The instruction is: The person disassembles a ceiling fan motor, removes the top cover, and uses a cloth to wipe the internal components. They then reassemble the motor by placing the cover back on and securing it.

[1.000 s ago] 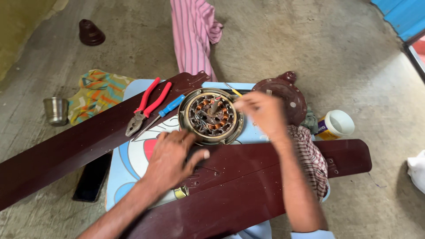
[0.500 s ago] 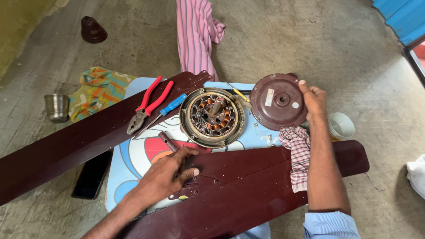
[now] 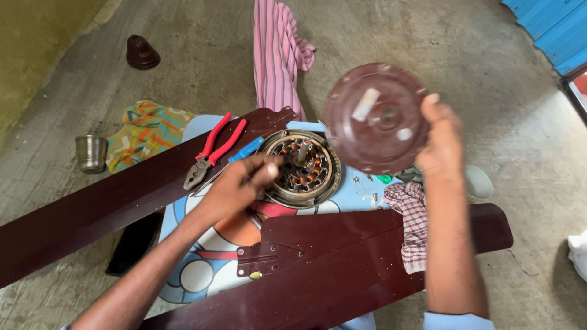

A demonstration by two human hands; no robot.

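Pliers (image 3: 211,154) beside motor (image 3: 301,168), blades (image 3: 342,263) around.

Red-handled pliers (image 3: 212,153) lie on the left fan blade (image 3: 92,211), blue-handled tool (image 3: 246,150) just beside them. Second dark blade (image 3: 342,269) in the foreground, checked rag (image 3: 413,211) draped over it. Steel cup (image 3: 91,153) on the concrete floor (image 3: 489,79) near a multicoloured cloth (image 3: 147,131). Striped pink cloth (image 3: 278,55) further back; dark cone-shaped cap (image 3: 142,53) far left. White cup (image 3: 480,182) at right.
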